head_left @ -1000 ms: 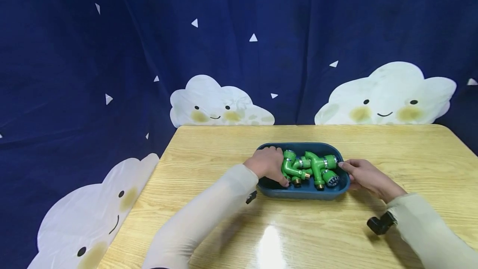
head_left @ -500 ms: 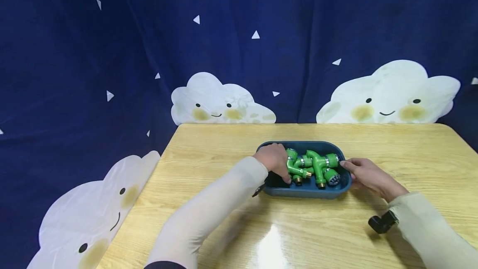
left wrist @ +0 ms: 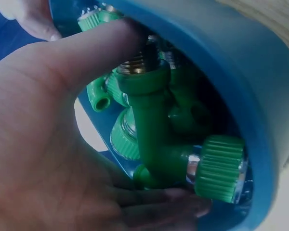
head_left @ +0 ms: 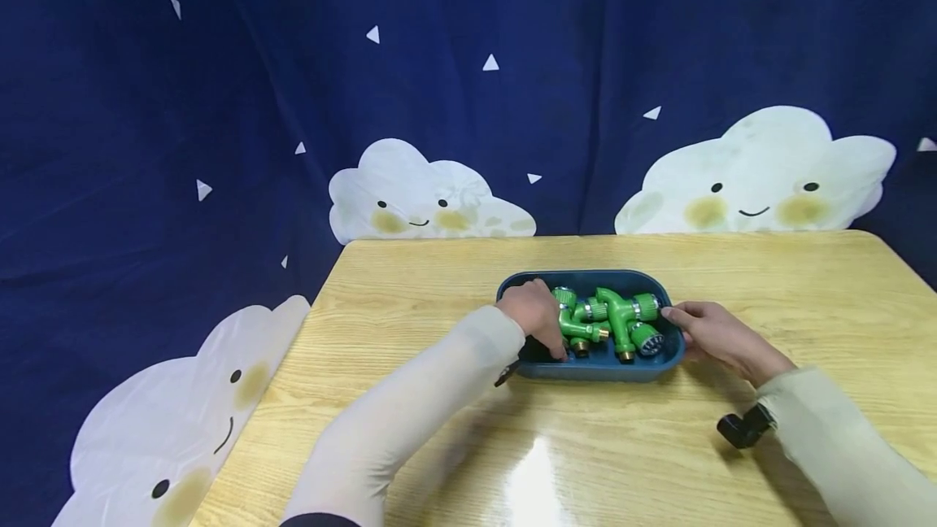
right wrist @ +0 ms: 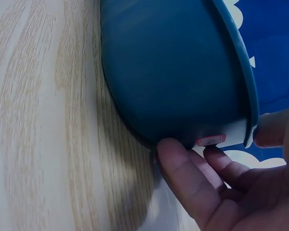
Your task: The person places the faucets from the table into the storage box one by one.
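Note:
A dark blue oval basin [head_left: 593, 372] stands on the table with several green taps [head_left: 622, 322] piled inside. My left hand [head_left: 533, 314] reaches into the basin's left end. In the left wrist view its thumb lies over the brass threaded end of a green tap [left wrist: 154, 130], and its fingers lie along the tap's other side, so it grips that tap. At the basin's right end my right hand [head_left: 721, 338] holds the wall, thumb at the rim. In the right wrist view its fingers [right wrist: 185, 178] press the outer wall [right wrist: 173, 62], below a small red-edged label.
The wooden table [head_left: 410, 291] extends around the basin on every side. Behind it hangs a dark blue curtain [head_left: 439, 88] with white clouds and small triangles. A black wrist device [head_left: 745, 427] sits at the right cuff.
My left hand has shifted a little to the right and deeper into the basin over the second. The right hand keeps its hold on the basin's end. The head view has tilted slightly.

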`<act>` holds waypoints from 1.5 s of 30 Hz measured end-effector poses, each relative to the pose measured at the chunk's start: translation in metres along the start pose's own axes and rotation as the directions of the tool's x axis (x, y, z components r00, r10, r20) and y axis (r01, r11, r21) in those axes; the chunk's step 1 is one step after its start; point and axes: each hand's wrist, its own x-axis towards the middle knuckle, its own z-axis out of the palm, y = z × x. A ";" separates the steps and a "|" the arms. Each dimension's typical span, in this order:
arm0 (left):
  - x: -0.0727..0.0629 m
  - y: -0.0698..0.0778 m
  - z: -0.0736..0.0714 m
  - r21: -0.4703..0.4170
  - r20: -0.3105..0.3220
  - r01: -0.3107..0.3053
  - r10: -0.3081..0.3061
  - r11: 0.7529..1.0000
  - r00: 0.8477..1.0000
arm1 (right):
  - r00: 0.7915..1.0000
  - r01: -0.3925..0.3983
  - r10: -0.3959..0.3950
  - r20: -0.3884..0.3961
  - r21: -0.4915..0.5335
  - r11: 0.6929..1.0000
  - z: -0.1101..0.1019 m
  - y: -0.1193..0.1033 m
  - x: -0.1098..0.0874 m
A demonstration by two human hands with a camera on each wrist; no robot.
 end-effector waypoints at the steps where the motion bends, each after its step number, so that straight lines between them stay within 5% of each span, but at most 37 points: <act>1: -0.001 0.000 0.000 -0.011 0.000 0.011 -0.011 1.000 1.000 | 1.000 -0.001 0.001 0.000 0.002 1.000 0.000 0.000 0.000; 20: 0.002 -0.010 0.008 0.000 0.033 -0.094 0.094 0.996 0.995 | 1.000 0.023 -0.023 0.005 0.031 0.999 0.002 0.000 -0.002; 26: 0.003 -0.021 0.010 -0.080 0.017 -0.158 0.160 0.984 0.987 | 1.000 0.008 -0.008 0.004 0.032 0.999 0.002 -0.001 -0.002; 36: -0.007 -0.046 0.010 -0.221 -0.110 -0.251 0.231 0.943 0.967 | 1.000 0.009 -0.008 -0.002 0.040 0.999 0.002 -0.004 0.000; 45: -0.018 -0.081 0.020 -0.345 -0.348 -0.391 0.271 0.853 0.898 | 1.000 0.003 -0.002 -0.013 0.028 1.000 0.001 -0.003 0.000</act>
